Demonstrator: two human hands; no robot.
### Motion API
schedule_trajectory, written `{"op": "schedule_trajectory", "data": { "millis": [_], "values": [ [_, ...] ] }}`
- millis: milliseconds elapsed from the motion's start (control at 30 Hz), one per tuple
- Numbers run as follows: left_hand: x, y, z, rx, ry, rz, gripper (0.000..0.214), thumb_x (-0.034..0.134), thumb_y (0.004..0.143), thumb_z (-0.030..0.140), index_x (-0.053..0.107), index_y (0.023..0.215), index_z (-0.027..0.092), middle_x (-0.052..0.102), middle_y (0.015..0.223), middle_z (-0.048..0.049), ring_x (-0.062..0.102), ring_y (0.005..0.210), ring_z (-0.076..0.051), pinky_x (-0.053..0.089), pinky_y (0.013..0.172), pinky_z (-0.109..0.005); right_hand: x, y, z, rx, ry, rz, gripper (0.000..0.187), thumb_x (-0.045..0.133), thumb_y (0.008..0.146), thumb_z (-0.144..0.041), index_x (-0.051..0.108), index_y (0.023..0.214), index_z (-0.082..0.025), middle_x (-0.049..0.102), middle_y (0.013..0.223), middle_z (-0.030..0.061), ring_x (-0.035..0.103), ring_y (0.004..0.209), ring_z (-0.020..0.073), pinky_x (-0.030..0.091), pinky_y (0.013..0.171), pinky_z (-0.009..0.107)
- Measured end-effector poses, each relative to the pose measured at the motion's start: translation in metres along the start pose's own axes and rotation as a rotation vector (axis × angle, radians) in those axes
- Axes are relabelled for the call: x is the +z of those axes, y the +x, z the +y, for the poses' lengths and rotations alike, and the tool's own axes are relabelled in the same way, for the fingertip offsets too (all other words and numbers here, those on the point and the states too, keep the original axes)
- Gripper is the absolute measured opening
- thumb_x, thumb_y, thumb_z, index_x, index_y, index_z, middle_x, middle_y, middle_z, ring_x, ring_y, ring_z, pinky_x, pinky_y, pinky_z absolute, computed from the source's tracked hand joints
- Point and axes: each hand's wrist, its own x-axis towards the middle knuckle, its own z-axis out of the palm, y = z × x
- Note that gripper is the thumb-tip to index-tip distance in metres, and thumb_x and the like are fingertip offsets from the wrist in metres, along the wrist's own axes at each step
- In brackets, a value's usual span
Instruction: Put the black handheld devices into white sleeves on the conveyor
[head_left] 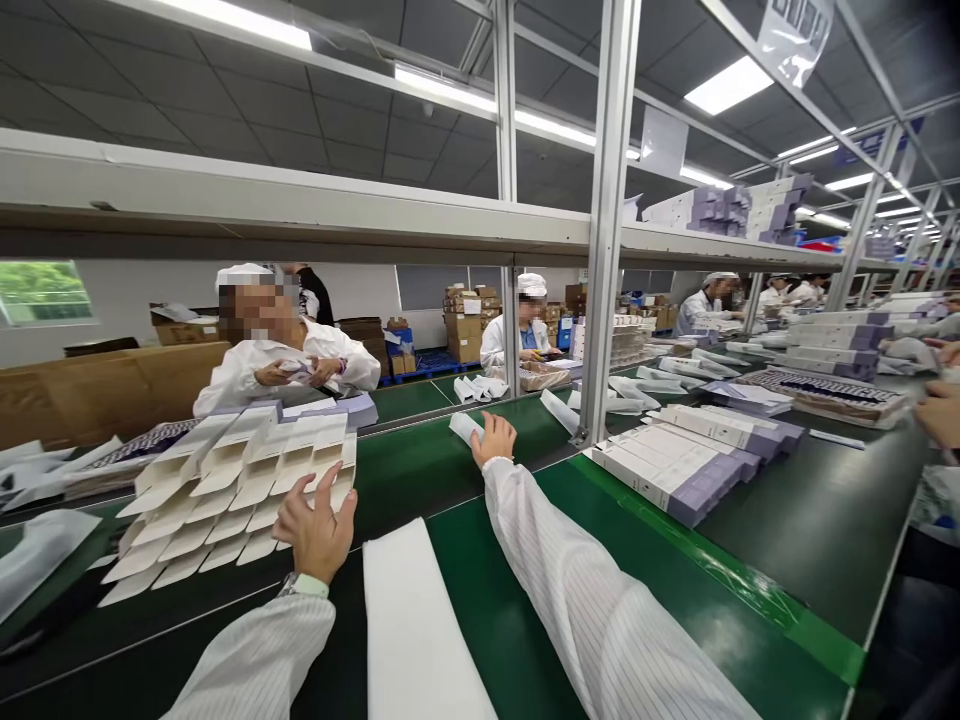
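My left hand (319, 525) is raised with fingers spread and bent, holding nothing. It is at the right side of a stack of white cartons (240, 490) whose flaps stand open towards me. My right hand (495, 440) reaches forward over the green conveyor belt (405, 470). The end of a small white packet (463, 428) lies between its thumb and fingers; the exact contact is partly hidden. Between my forearms a long white folded sheet or sleeve (416, 630) lies near the front edge.
A metal post (607, 230) stands right of my right hand, under a long shelf (300, 200). White and purple cartons (667, 460) lie in rows on the right. Several white packets (630, 390) rest along the belt. A co-worker (289, 350) in white works opposite.
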Motion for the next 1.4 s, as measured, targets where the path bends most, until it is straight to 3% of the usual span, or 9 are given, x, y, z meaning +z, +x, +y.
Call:
{"op": "schedule_trajectory", "data": {
  "millis": [200, 333, 433, 700, 933, 1067, 1233, 1400],
  "values": [
    [-0.002, -0.004, 0.01, 0.224, 0.077, -0.083, 0.042, 0.032, 0.082, 0.038, 0.037, 0.123, 0.026, 0.018, 0.135, -0.0088, 0.008, 0.125, -0.029, 0.006, 0.095, -0.052, -0.02, -0.017, -0.004, -0.058, -0.108, -0.05, 0.042, 0.043, 0.072, -0.029, 0.046, 0.111, -0.014, 0.049, 0.102, 0.0127, 0.038, 0.099, 0.0253, 0.021, 0.088, 0.041],
    [-0.003, -0.004, 0.012, 0.343, 0.102, -0.168, 0.044, 0.032, 0.082, 0.04, 0.033, 0.125, 0.028, 0.016, 0.138, -0.0072, 0.01, 0.125, -0.03, 0.002, 0.095, -0.054, -0.033, -0.025, -0.004, -0.121, -0.137, -0.072, 0.041, 0.043, 0.072, -0.03, 0.045, 0.111, -0.016, 0.049, 0.101, 0.0116, 0.038, 0.099, 0.0246, 0.021, 0.088, 0.041],
    [-0.002, -0.004, 0.011, 0.358, 0.118, -0.185, 0.045, 0.033, 0.082, 0.04, 0.032, 0.125, 0.029, 0.017, 0.138, -0.0066, 0.012, 0.125, -0.03, 0.002, 0.095, -0.055, -0.039, -0.029, -0.003, -0.156, -0.145, -0.098, 0.041, 0.042, 0.073, -0.03, 0.044, 0.111, -0.016, 0.048, 0.102, 0.0116, 0.038, 0.098, 0.0244, 0.021, 0.088, 0.043],
    [-0.007, -0.005, 0.013, 0.145, 0.098, -0.097, 0.045, 0.035, 0.081, 0.035, 0.032, 0.125, 0.029, 0.022, 0.137, -0.0058, 0.014, 0.125, -0.027, 0.005, 0.095, -0.053, -0.055, -0.04, -0.007, -0.205, -0.128, -0.116, 0.043, 0.041, 0.074, -0.029, 0.045, 0.114, -0.015, 0.048, 0.105, 0.013, 0.037, 0.1, 0.0262, 0.018, 0.09, 0.045],
    [-0.006, -0.008, 0.017, 0.143, 0.117, -0.105, 0.039, 0.037, 0.081, 0.033, 0.042, 0.119, 0.027, 0.036, 0.125, -0.01, 0.03, 0.115, -0.027, 0.017, 0.092, -0.047, -0.064, -0.044, -0.007, -0.132, -0.006, -0.135, 0.041, 0.037, 0.077, -0.027, 0.043, 0.115, -0.013, 0.049, 0.104, 0.0121, 0.04, 0.098, 0.0244, 0.026, 0.085, 0.039],
    [-0.006, -0.009, 0.017, 0.104, 0.146, -0.133, 0.038, 0.038, 0.08, 0.036, 0.045, 0.117, 0.028, 0.04, 0.119, -0.0105, 0.035, 0.107, -0.028, 0.022, 0.087, -0.046, -0.066, -0.05, -0.013, -0.203, 0.058, -0.179, 0.039, 0.037, 0.078, -0.027, 0.042, 0.115, -0.015, 0.05, 0.101, 0.0108, 0.042, 0.094, 0.022, 0.032, 0.08, 0.034],
    [-0.008, -0.008, 0.008, -0.01, 0.072, -0.088, 0.039, 0.033, 0.081, 0.036, 0.042, 0.118, 0.029, 0.041, 0.114, -0.0093, 0.037, 0.101, -0.027, 0.025, 0.085, -0.045, -0.066, -0.057, -0.025, -0.329, 0.097, -0.219, 0.037, 0.039, 0.077, -0.025, 0.044, 0.113, -0.016, 0.053, 0.095, 0.0088, 0.045, 0.089, 0.0197, 0.036, 0.076, 0.032],
    [-0.008, -0.004, -0.004, -0.283, -0.093, 0.017, 0.038, 0.028, 0.082, 0.038, 0.045, 0.115, 0.027, 0.042, 0.11, -0.0095, 0.037, 0.102, -0.028, 0.025, 0.086, -0.047, -0.065, -0.058, -0.025, -0.326, 0.107, -0.238, 0.037, 0.033, 0.08, -0.024, 0.042, 0.114, -0.014, 0.053, 0.092, 0.0095, 0.046, 0.085, 0.0196, 0.039, 0.074, 0.031]
  ]
}}
